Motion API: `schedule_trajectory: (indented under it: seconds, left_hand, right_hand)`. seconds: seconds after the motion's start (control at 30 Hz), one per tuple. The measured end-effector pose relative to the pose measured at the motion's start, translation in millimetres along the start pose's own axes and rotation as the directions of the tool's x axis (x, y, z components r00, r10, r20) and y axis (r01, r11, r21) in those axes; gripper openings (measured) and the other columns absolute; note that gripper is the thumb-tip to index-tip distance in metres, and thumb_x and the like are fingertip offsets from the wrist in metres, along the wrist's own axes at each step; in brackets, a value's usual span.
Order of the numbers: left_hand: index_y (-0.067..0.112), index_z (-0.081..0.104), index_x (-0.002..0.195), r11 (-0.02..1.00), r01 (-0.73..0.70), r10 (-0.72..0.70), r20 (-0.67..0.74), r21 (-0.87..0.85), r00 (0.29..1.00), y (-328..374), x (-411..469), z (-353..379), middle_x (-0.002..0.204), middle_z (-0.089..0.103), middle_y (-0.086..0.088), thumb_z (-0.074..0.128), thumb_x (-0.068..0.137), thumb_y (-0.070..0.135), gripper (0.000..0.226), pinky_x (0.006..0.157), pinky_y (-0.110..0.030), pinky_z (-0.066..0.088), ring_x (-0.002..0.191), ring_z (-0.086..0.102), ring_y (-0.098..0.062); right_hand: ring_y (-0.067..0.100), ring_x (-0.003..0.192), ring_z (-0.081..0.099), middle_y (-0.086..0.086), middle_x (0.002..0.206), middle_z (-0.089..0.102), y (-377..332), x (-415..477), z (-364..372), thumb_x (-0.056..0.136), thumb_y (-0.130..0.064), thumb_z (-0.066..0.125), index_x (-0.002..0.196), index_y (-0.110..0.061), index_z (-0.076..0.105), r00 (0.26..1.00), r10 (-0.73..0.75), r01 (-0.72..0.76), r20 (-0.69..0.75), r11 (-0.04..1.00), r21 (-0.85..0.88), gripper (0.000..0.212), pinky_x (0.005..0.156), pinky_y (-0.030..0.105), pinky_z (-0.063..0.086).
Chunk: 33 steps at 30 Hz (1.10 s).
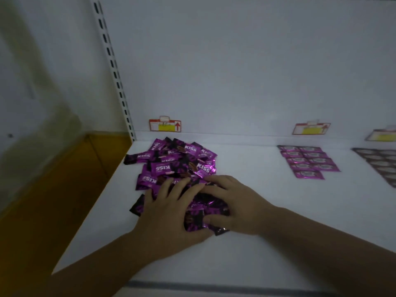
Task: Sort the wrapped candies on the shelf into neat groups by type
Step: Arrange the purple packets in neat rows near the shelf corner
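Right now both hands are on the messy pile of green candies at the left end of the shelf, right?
Not green. The head view shows the messy pile of candies is purple. The left hand and right hand are both on it, at the left end of the shelf.

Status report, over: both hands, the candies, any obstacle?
Resting on purple candy pile: left hand, right hand. At right, sorted purple rows, apart. No obstacle seen.
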<state>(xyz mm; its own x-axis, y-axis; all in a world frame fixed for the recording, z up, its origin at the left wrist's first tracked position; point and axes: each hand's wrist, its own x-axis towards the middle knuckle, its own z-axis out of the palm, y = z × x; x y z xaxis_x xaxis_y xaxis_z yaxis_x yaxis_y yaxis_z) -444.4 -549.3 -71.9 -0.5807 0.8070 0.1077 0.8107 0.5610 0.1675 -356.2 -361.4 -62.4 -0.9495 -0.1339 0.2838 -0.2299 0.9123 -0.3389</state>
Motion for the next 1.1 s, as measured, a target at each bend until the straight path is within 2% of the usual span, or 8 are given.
schedule_trajectory:
  seconds: [0.17, 0.33, 0.47, 0.6, 0.67, 0.83, 0.97, 1.1]
  left_hand:
    - [0.049, 0.005, 0.136, 0.995, -0.081, 0.080, -0.029, -0.054, 0.996, 34, 0, 4, 0.146, 0.013, 0.021, 0.022, 0.059, 0.091, 0.089, 0.111, -0.050, 0.016, 0.134, 0.012, -0.009]
    - [0.051, 0.005, 0.135, 0.984, -0.126, 0.125, -0.013, -0.124, 0.992, 79, 8, 13, 0.151, 0.010, 0.012, 0.025, 0.059, 0.091, 0.088, 0.111, -0.044, 0.008, 0.136, 0.009, -0.008]
    - [0.049, 0.015, 0.135, 0.977, -0.189, 0.187, -0.037, -0.101, 0.982, 118, 20, 17, 0.145, 0.025, 0.013, 0.026, 0.061, 0.090, 0.085, 0.110, -0.046, 0.011, 0.132, 0.022, -0.012]
    - [0.041, 0.020, 0.140, 0.965, -0.253, 0.251, -0.031, -0.068, 0.967, 147, 33, 19, 0.148, 0.026, 0.009, 0.035, 0.066, 0.085, 0.087, 0.110, -0.056, -0.006, 0.136, 0.022, -0.013]
    - [0.036, 0.018, 0.143, 0.952, -0.304, 0.305, -0.020, 0.043, 0.952, 155, 36, 19, 0.152, 0.022, 0.004, 0.030, 0.067, 0.086, 0.092, 0.108, -0.059, -0.011, 0.139, 0.017, -0.016]
    - [0.034, 0.010, 0.145, 0.957, -0.271, 0.276, -0.033, 0.103, 0.961, 149, 33, 13, 0.156, 0.012, 0.002, 0.013, 0.069, 0.086, 0.092, 0.110, -0.060, -0.009, 0.143, 0.004, -0.018]
    - [0.035, 0.012, 0.146, 0.963, -0.266, 0.267, -0.065, 0.033, 0.961, 128, 25, 5, 0.157, 0.010, 0.004, 0.011, 0.076, 0.079, 0.082, 0.113, -0.051, -0.008, 0.143, 0.003, -0.016]
    - [0.032, 0.029, 0.142, 0.964, -0.252, 0.241, -0.118, -0.085, 0.963, 78, 28, -3, 0.153, 0.023, 0.008, 0.026, 0.087, 0.065, 0.064, 0.115, -0.039, -0.003, 0.141, 0.010, -0.010]
  right_hand:
    - [0.015, 0.124, 0.040, 0.000, 0.139, 0.044, 0, -40, -19, 0.082, -0.055, 0.057, 0.135, -0.028, 0.046, 0.996, 0.078, -0.074, 0.047, 0.995, -0.065, 0.060, 0.103, 0.019, 0.024]
    - [0.018, 0.118, 0.047, 0.002, 0.134, 0.048, 16, -86, -48, 0.083, -0.057, 0.055, 0.135, -0.025, 0.046, 0.990, 0.131, -0.121, 0.057, 0.981, -0.149, 0.061, 0.100, 0.030, 0.037]
    - [0.015, 0.111, 0.052, 0.003, 0.124, 0.056, 33, -118, -68, 0.086, -0.055, 0.050, 0.129, -0.018, 0.051, 0.995, 0.103, -0.098, 0.017, 0.979, -0.179, 0.057, 0.097, 0.030, 0.040]
    - [0.009, 0.110, 0.050, -0.002, 0.119, 0.059, 48, -143, -83, 0.089, -0.061, 0.035, 0.127, -0.026, 0.045, 0.977, 0.215, -0.212, -0.001, 0.963, -0.169, 0.053, 0.099, 0.009, 0.027]
    - [0.016, 0.125, 0.044, 0.003, 0.132, 0.055, 58, -153, -86, 0.090, -0.063, 0.028, 0.129, -0.023, 0.049, 0.964, 0.264, -0.260, -0.018, 0.933, -0.247, 0.059, 0.106, 0.017, 0.018]
    - [0.028, 0.124, 0.048, 0.010, 0.132, 0.055, 59, -155, -91, 0.092, -0.047, 0.034, 0.123, -0.011, 0.060, 0.952, 0.272, -0.302, -0.142, 0.910, -0.283, 0.054, 0.104, 0.034, 0.025]
    - [0.023, 0.123, 0.049, 0.005, 0.129, 0.058, 48, -138, -91, 0.093, -0.034, 0.040, 0.118, -0.012, 0.063, 0.934, 0.257, -0.306, -0.250, 0.935, -0.180, 0.041, 0.102, 0.032, 0.028]
    - [0.015, 0.126, 0.043, -0.001, 0.137, 0.050, 37, -88, -81, 0.092, -0.034, 0.052, 0.121, -0.019, 0.059, 0.957, 0.195, -0.232, -0.215, 0.959, -0.164, 0.034, 0.103, 0.027, 0.027]
